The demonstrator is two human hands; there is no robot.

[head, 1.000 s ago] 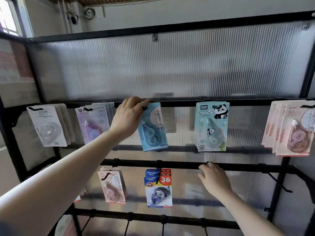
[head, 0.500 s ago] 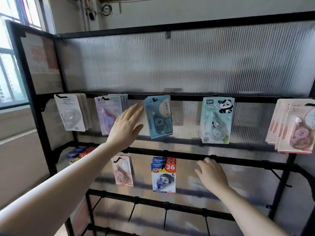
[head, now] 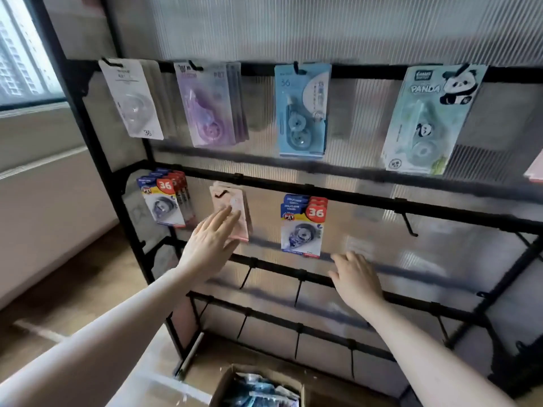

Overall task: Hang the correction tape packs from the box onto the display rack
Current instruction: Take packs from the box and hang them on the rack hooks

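Left hand (head: pixel 212 241) spread, empty, before pink packs (head: pixel 232 212) | right hand (head: pixel 357 277) relaxed on rack bar (head: pixel 411 298) | risk: brushing pink packs off hook | box (head: pixel 258 387) below, near

So the left hand (head: pixel 210 242) let go of the blue pack (head: pixel 302 110), which it was pinching at the top hook a second ago. That pack now hangs by itself on the top rail, straighter than half a second back, when it sat tilted. The hand has dropped down, fingers spread flat, and is now in front of the pink packs (head: pixel 232 212) on the second row. The camera tipped down and toward the left too, so the box (head: pixel 258 389) of packs shows at the bottom edge now. The right hand (head: pixel 357 279) sits on a lower rail than before, below the "36" packs (head: pixel 304 224) rather than to their right.
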